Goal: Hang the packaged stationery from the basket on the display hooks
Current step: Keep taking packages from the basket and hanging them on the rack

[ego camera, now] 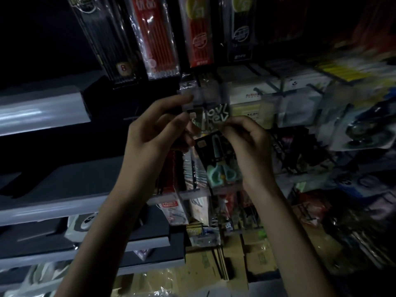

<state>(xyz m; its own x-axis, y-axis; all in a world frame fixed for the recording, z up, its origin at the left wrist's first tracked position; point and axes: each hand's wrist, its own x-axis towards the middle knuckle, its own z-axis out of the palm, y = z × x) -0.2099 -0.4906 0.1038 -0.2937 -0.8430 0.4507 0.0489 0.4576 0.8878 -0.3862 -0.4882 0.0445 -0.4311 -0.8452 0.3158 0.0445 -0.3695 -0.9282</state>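
Both of the person's hands are raised in front of a dim, crowded stationery display. The left hand (158, 127) pinches the upper left edge of a clear-fronted packet (211, 113) with pale lettering, index finger stretched up along its top and thumb pressed lower down. The right hand (246, 142) has its fingers curled together on that packet's lower right corner and seems also to hold a dark carded pair of teal-handled scissors (218, 161), which hangs tilted just below the packet and between the two wrists.

The risk I see lies in doing two things with one hand. If the right hand loosens to guide the packet's hang-hole, the scissors card could slip and drop towards the cardboard boxes (216, 266) far below. The light is poor, and I cannot pick out the hook itself behind the packet, so the hole could miss its tip and the plastic tear or buckle. The basket is not in view.

Counted: two hands, two packaged items in them, and four long pencil packs (159, 37) hanging in a row above, the right pair partly cut off. Further right, the carded goods (362, 125) are too blurred to count.
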